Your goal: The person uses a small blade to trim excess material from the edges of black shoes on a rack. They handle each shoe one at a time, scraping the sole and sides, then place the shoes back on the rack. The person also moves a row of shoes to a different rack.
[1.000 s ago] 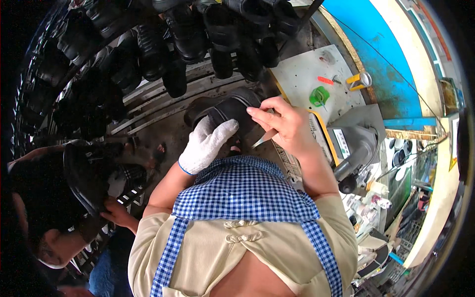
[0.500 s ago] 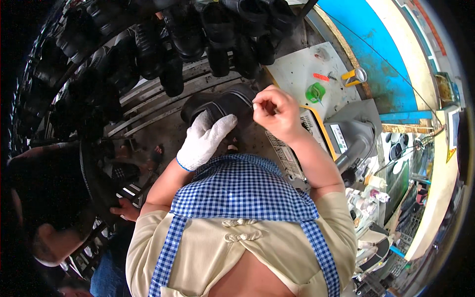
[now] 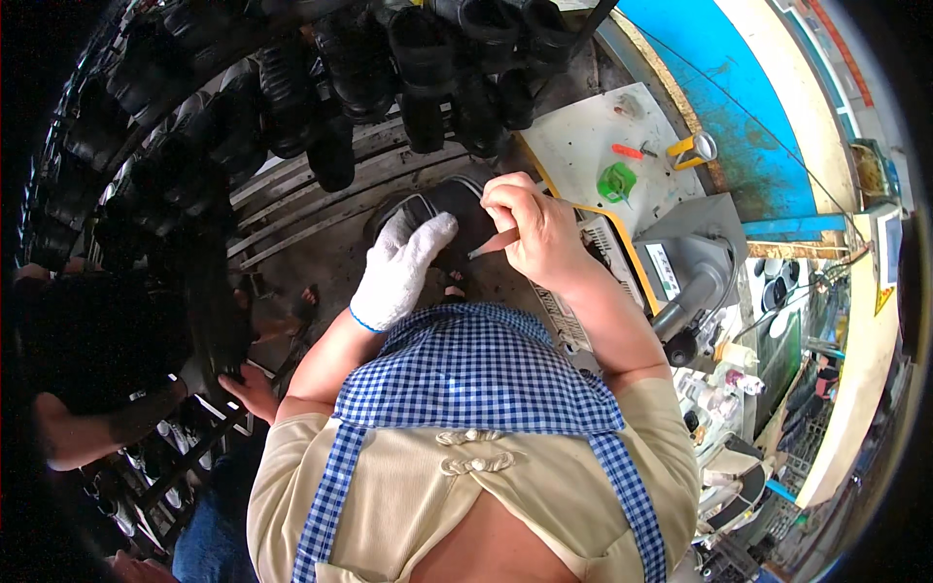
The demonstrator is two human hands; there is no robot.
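My left hand (image 3: 394, 272), in a white knit glove with a blue edge, grips a black shoe (image 3: 455, 206) in front of my apron. The gloved thumb lies over the shoe; the fingers beneath are partly hidden. At the shoe's right side is my bare right hand (image 3: 540, 231), its fingers curled closed. A small brownish pointed tool (image 3: 496, 244) with a pale tip sticks out of this hand toward the shoe. Its exact kind does not show. The curled forefinger is close to the shoe's edge; whether it touches cannot be made out.
Black shoes (image 3: 345, 73) hang in rows on a rack ahead and to the left. On the right, a white worktop (image 3: 573, 141) carries a green tape dispenser (image 3: 616, 182), a red-handled tool (image 3: 628, 151) and a yellow can (image 3: 692, 151). Beside it stands a grey machine (image 3: 695, 255). Another person's hand (image 3: 251, 392) is at left.
My right hand has turned, and the pointed tool now shows below its fingers. The shoe has shifted slightly under my left hand. At left, the other person's arm has moved.
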